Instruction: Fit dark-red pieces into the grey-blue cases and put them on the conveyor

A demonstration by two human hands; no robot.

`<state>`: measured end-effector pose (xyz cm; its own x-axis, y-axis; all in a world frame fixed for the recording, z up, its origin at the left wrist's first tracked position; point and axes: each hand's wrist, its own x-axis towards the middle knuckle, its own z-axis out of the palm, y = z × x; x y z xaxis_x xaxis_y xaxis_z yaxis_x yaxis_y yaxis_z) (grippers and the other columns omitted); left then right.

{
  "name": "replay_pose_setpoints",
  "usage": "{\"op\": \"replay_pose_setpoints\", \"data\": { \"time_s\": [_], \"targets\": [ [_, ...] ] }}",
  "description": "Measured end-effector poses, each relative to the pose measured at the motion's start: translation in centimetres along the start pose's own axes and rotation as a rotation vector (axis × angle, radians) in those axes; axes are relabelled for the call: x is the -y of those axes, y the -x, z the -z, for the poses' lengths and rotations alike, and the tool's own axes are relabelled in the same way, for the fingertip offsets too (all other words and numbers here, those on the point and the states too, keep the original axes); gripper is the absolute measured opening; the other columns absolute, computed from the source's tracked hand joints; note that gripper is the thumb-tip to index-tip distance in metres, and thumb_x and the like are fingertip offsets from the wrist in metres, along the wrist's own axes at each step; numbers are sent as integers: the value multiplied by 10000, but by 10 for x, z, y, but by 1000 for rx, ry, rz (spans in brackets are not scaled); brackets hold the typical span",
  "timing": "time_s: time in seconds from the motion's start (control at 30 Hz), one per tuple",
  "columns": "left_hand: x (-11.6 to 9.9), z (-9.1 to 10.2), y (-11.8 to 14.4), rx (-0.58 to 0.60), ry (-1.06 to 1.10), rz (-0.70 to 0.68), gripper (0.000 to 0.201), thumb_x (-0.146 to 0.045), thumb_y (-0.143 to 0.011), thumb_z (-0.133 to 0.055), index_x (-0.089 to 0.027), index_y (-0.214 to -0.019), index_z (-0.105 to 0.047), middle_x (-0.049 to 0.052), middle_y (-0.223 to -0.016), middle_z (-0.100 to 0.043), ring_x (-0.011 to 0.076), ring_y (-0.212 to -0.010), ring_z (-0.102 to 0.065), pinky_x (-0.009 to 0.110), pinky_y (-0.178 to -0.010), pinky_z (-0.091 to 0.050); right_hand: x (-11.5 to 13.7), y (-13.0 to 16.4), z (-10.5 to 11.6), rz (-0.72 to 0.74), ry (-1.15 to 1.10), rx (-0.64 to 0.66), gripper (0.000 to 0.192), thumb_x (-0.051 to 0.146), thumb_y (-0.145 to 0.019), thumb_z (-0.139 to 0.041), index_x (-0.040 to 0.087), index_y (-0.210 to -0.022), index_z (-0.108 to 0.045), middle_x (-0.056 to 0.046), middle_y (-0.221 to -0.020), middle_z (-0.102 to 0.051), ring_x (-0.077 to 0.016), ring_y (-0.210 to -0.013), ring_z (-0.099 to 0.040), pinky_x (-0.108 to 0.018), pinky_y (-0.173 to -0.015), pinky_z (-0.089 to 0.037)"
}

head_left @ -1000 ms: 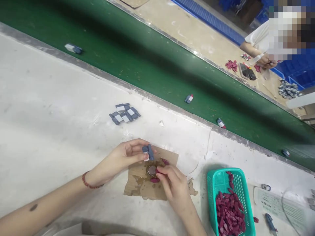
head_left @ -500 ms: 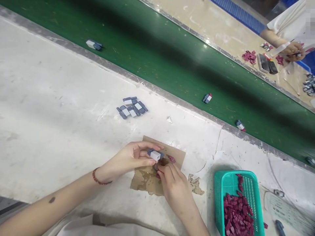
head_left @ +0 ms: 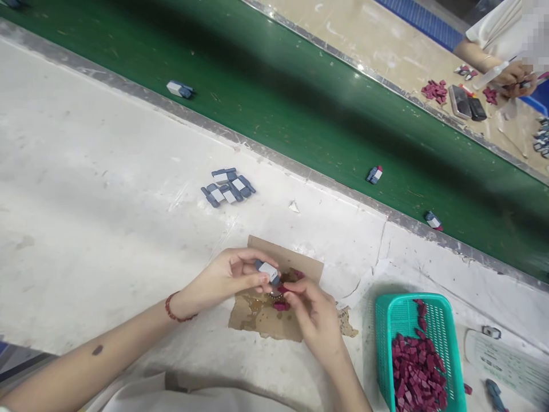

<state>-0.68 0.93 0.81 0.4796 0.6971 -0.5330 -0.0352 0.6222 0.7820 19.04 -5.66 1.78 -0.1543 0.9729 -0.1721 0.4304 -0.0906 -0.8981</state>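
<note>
The left hand [head_left: 235, 273] is holding a blue part [head_left: 269, 271] over the cardboard [head_left: 295, 252], and the right hand [head_left: 315, 306] is pinching a red bit [head_left: 283, 289] close by. More bits [head_left: 416, 369] are lying in a green basket [head_left: 385, 360], while a cluster [head_left: 229, 187] of parts is resting on the white table [head_left: 107, 171]. Across the green belt [head_left: 274, 109], a co-worker's hands [head_left: 516, 74] are showing.

Chunky blue-grey part [head_left: 268, 271] and a tiny dark red piece [head_left: 282, 289], held close together

So the blue-grey part has a whitish block on it, and that pale face is turned up, sitting kinda tilted between thumb and fingers of the left hand [head_left: 240, 272]. The dark red piece is pinched in the right hand [head_left: 318, 313], just beside it, half hidden by fingertips. Can't tell if they're touching. Both are over the brown cardboard [head_left: 302, 262].
</note>
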Motion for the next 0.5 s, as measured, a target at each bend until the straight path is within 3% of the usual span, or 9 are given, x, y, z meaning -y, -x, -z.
{"op": "replay_pose_setpoints", "data": {
  "time_s": [0.1,0.2,0.33,0.5],
  "targets": [
    [-2,-4,1,-30,24,32,334,-405,-670,-818,-148,-825,-671,39,-692,-751,151,-555,-687,215,-539,-557,-3,0,4,-143,-288,-111,151,325,-899,-610,200,-900,-695,-27,-749,-710,-158,-653,-658,-255,-587,-516],
    [-2,-9,2,-38,35,14,301,-336,-646,-829,-154,-820,-664,30,-671,-752,155,-579,-695,198,-526,-542,-2,-1,2,-175,-505,-195,221,414,-863,-660,198,-876,-704,-2,-633,-670,-132,-538,-614,-251,-539,-509],
    [3,-13,3,-33,12,-7,249,-241,-637,-821,-157,-816,-671,5,-621,-735,128,-558,-669,158,-490,-499,2,-3,-3,-172,-585,-249,249,447,-838,-692,200,-857,-703,-1,-614,-667,-132,-530,-615,-263,-550,-524],
    [10,-16,4,-23,72,4,263,-259,-627,-832,-153,-809,-675,10,-688,-742,118,-583,-667,170,-548,-532,5,-5,-7,-155,-589,-225,247,445,-847,-681,198,-866,-693,4,-617,-659,-133,-538,-616,-265,-550,-536]
  ]
}}
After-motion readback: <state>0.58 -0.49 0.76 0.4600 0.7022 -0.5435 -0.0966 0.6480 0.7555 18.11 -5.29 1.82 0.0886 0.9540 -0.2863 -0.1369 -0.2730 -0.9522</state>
